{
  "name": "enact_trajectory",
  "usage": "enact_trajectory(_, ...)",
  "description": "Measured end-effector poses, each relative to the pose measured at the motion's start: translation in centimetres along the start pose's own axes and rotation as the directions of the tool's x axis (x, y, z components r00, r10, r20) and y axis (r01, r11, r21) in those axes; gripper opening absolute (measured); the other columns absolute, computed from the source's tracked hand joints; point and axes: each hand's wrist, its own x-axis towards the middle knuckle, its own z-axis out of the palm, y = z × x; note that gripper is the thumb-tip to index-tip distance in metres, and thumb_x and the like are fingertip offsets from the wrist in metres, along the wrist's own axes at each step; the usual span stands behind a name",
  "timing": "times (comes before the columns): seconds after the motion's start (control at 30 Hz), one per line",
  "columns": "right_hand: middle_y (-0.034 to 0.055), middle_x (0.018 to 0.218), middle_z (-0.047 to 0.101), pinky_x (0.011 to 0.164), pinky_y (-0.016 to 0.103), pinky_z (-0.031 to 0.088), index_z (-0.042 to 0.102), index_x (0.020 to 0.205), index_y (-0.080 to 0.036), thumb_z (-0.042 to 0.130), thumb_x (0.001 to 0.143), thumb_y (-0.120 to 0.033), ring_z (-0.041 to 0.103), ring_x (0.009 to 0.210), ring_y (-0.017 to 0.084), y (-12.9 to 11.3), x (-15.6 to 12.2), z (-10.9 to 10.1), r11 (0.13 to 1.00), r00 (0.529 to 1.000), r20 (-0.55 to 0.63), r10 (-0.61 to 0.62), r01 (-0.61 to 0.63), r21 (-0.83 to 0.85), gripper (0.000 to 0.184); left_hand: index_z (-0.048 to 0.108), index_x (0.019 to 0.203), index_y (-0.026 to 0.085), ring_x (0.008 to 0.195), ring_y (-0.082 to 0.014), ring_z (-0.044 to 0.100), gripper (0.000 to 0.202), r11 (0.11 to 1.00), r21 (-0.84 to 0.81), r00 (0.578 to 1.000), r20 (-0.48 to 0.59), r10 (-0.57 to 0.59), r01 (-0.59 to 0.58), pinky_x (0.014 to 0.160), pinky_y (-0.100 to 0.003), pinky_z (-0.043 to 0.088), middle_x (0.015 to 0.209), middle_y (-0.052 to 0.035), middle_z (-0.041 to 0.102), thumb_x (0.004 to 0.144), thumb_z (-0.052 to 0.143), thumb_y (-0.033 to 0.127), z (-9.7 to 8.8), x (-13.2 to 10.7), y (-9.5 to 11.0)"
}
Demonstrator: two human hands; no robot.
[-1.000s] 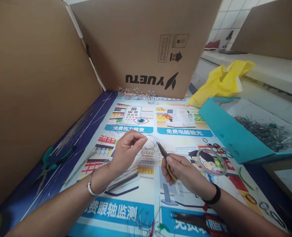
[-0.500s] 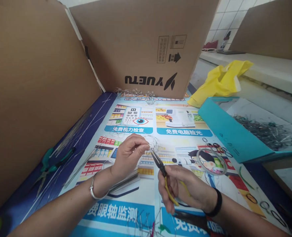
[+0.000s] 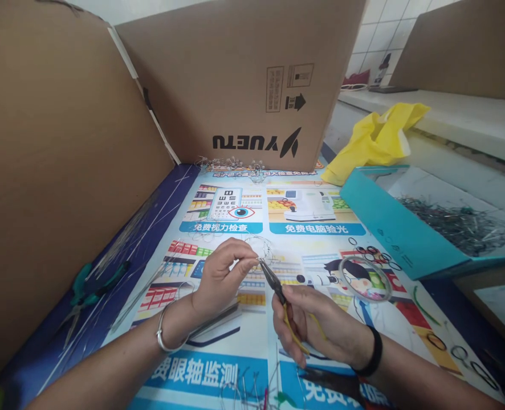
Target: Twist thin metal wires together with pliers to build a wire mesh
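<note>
My left hand (image 3: 227, 276), a bangle at its wrist, pinches a thin wire (image 3: 259, 259) between thumb and forefinger. Wrapped round the yellow handles of needle-nose pliers (image 3: 273, 283) is my right hand (image 3: 321, 324), with a black band on that wrist. The plier jaws meet the wire right at my left fingertips. Fine wire loops (image 3: 261, 242) show just above the jaws; whether they belong to the held wire I cannot tell. Below my right hand lies a dark-bladed tool (image 3: 332, 380), partly hidden by the hand.
Teal-handled pliers (image 3: 79, 296) and straight wires (image 3: 124, 239) lie at left. A teal box (image 3: 374, 228) of wire pieces stands right, near a clear ring (image 3: 346, 279), black rings (image 3: 370, 250) and a yellow bag (image 3: 372, 139). Cardboard walls (image 3: 235, 74) enclose the printed sheet (image 3: 252, 307).
The plier jaws have closed up to the wire at my left fingertips, and the handles look squeezed closer. The view has shifted slightly; the other things lie as before.
</note>
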Motion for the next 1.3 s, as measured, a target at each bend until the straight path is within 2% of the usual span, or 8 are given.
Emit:
enact_trajectory(0.2, -0.0004, 0.052, 0.052, 0.033, 0.017, 0.03, 0.053, 0.075, -0.014, 0.038, 0.09, -0.044, 0.046, 0.035, 0.007, -0.01, 0.11, 0.17, 0.998, 0.997, -0.075, -0.021, 0.016, -0.069, 0.037, 0.06, 0.078, 0.017, 0.072, -0.0119, 0.057, 0.006, 0.996, -0.006, 0.996, 0.022, -0.085, 0.085, 0.067, -0.026, 0.047, 0.074, -0.0012, 0.06, 0.083, 0.058, 0.016, 0.19, -0.07, -0.15)
enact_trajectory(0.33, -0.0026, 0.053, 0.05, 0.032, 0.016, 0.027, 0.051, 0.075, -0.015, 0.041, 0.089, -0.048, 0.043, 0.036, 0.006, 0.03, 0.15, -0.06, 0.992, 0.991, -0.13, -0.039, 0.022, -0.125, 0.037, 0.06, 0.08, 0.017, 0.07, -0.0112, 0.057, 0.006, 0.983, 0.045, 0.982, 0.05, -0.181, 0.179, 0.065, -0.024, 0.047, 0.075, -0.0009, 0.061, 0.084, 0.057, 0.019, 0.32, -0.21, -0.36)
enact_trajectory(0.47, -0.0037, 0.052, 0.048, 0.032, 0.016, 0.026, 0.05, 0.074, -0.016, 0.043, 0.088, -0.051, 0.041, 0.036, 0.005, 0.04, 0.22, -0.2, 0.985, 0.987, -0.153, -0.055, 0.028, -0.171, 0.038, 0.058, 0.082, 0.017, 0.069, -0.0107, 0.058, 0.009, 0.975, 0.062, 0.972, 0.088, -0.219, 0.214, 0.065, -0.024, 0.048, 0.075, -0.0012, 0.062, 0.087, 0.053, 0.022, 0.36, -0.44, -0.59)
enact_trajectory(0.67, -0.0038, 0.052, 0.049, 0.031, 0.015, 0.025, 0.049, 0.073, -0.016, 0.045, 0.086, -0.053, 0.04, 0.036, 0.005, 0.23, 0.23, -0.25, 0.973, 0.986, -0.149, -0.069, 0.033, -0.227, 0.04, 0.054, 0.082, 0.017, 0.063, -0.0107, 0.058, 0.013, 0.943, -0.104, 0.946, 0.103, -0.306, 0.317, 0.062, -0.024, 0.048, 0.068, -0.0002, 0.06, 0.088, 0.051, 0.027, 0.43, -0.42, -0.5)
enact_trajectory(0.9, -0.0039, 0.051, 0.049, 0.031, 0.016, 0.026, 0.049, 0.072, -0.015, 0.045, 0.086, -0.053, 0.041, 0.035, 0.005, 0.34, 0.26, -0.48, 0.965, 0.992, -0.105, -0.076, 0.047, -0.258, 0.04, 0.051, 0.078, 0.016, 0.059, -0.0093, 0.055, 0.011, 0.826, -0.343, 0.894, 0.172, -0.413, 0.447, 0.06, -0.023, 0.047, 0.065, 0.0013, 0.058, 0.087, 0.052, 0.024, 0.58, 0.11, -0.24)
enact_trajectory(0.97, -0.0038, 0.052, 0.05, 0.031, 0.016, 0.028, 0.05, 0.074, -0.015, 0.044, 0.086, -0.053, 0.042, 0.035, 0.005, 0.25, 0.25, -0.44, 0.971, 0.994, -0.094, -0.058, 0.034, -0.235, 0.04, 0.052, 0.078, 0.016, 0.059, -0.0095, 0.055, 0.011, 0.821, -0.352, 0.893, 0.164, -0.418, 0.449, 0.059, -0.024, 0.047, 0.065, 0.0011, 0.058, 0.086, 0.053, 0.024, 0.6, 0.12, -0.27)
enact_trajectory(1.1, -0.0025, 0.053, 0.052, 0.032, 0.016, 0.029, 0.05, 0.074, -0.015, 0.044, 0.087, -0.052, 0.044, 0.036, 0.006, 0.11, 0.17, -0.26, 0.98, 0.995, -0.078, -0.058, 0.041, -0.194, 0.039, 0.053, 0.08, 0.016, 0.063, -0.0111, 0.058, 0.012, 0.876, -0.291, 0.923, 0.124, -0.364, 0.385, 0.062, -0.026, 0.049, 0.069, -0.0005, 0.059, 0.086, 0.055, 0.026, 0.56, -0.19, -0.45)
enact_trajectory(1.3, -0.0012, 0.055, 0.053, 0.033, 0.016, 0.03, 0.052, 0.074, -0.014, 0.045, 0.087, -0.049, 0.047, 0.037, 0.007, 0.06, 0.04, -0.13, 0.989, 0.995, -0.088, -0.048, 0.035, -0.143, 0.037, 0.055, 0.083, 0.016, 0.068, -0.0119, 0.059, 0.008, 0.98, -0.064, 0.978, 0.103, -0.179, 0.186, 0.064, -0.026, 0.049, 0.075, -0.0026, 0.06, 0.088, 0.052, 0.021, 0.16, -0.55, -0.63)
